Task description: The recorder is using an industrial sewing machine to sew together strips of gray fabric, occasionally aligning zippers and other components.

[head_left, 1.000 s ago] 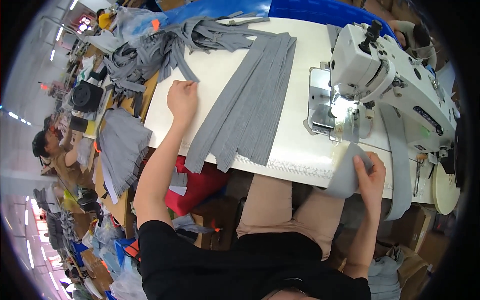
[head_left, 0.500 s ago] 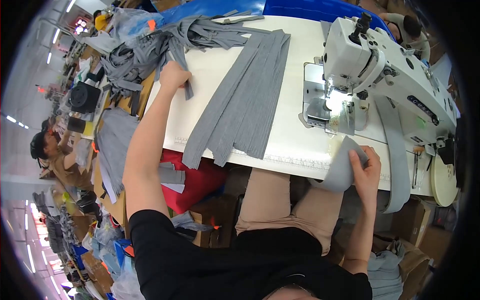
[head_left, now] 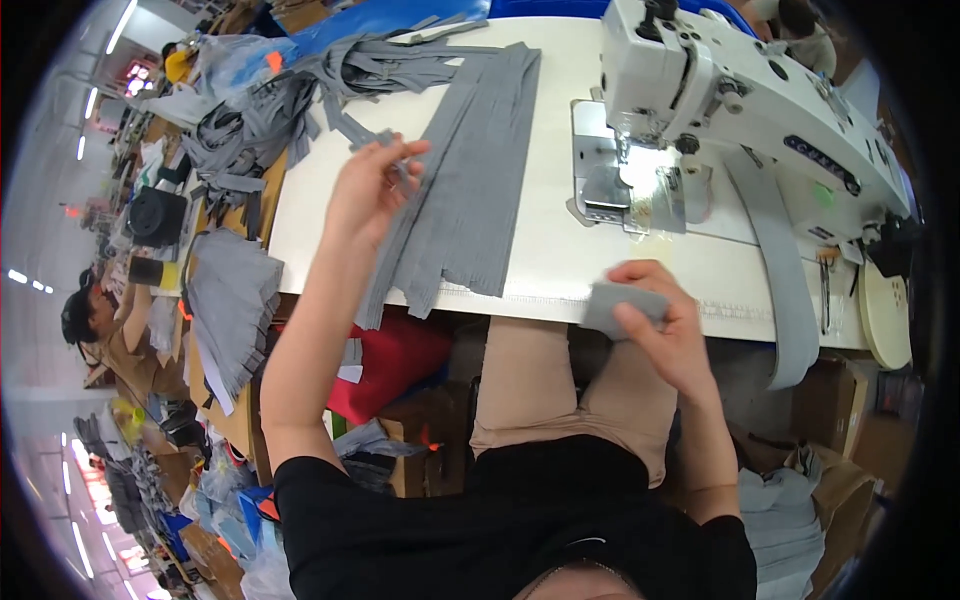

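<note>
My left hand is closed around a narrow grey fabric strip at the left of the table, beside a tangled heap of grey strips. Right of that hand, a fanned stack of long grey fabric strips lies on the white tabletop. Over the front edge, my right hand pinches a grey fabric piece between thumb and fingers. Beyond it stands a white sewing machine, its lamp lit over the needle area.
A broad grey band hangs off the table's front right. Scissors lie near a cream round plate. A ruler scale runs along the front edge. At the far left, another person works beside more grey fabric.
My left hand has moved right and closer, drawing a strip away from the heap. My right hand has shifted left and up with its fabric piece. The whole view has shifted slightly.
</note>
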Available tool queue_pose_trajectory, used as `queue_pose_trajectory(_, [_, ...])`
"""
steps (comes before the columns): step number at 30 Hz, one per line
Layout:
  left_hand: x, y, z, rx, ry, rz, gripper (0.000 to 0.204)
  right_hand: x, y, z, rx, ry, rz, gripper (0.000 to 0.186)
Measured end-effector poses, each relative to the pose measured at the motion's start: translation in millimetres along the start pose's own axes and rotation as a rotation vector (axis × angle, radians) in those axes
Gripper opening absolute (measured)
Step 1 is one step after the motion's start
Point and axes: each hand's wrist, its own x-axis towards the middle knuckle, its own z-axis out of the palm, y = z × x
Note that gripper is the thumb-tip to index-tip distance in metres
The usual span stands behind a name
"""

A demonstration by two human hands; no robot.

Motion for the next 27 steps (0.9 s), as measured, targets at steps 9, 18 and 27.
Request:
queue_pose_trajectory(9, [-68, -84, 74, -0.367, -0.451, -0.139, 0.013, 25, -6, 47, 0.872, -0.215, 0.308, 0.032])
queue_pose_trajectory(18, [-55, -90, 96, -0.135, 0.009, -0.154, 0.039, -22, -18, 35, -0.133, -0.176, -0.076, 0.009])
queue_pose_trajectory(27, [-44, -78, 79, -0.2, -0.062, -0.055, 0.045, -69, 2, -3, -0.343, -0.218, 0.167, 0.011])
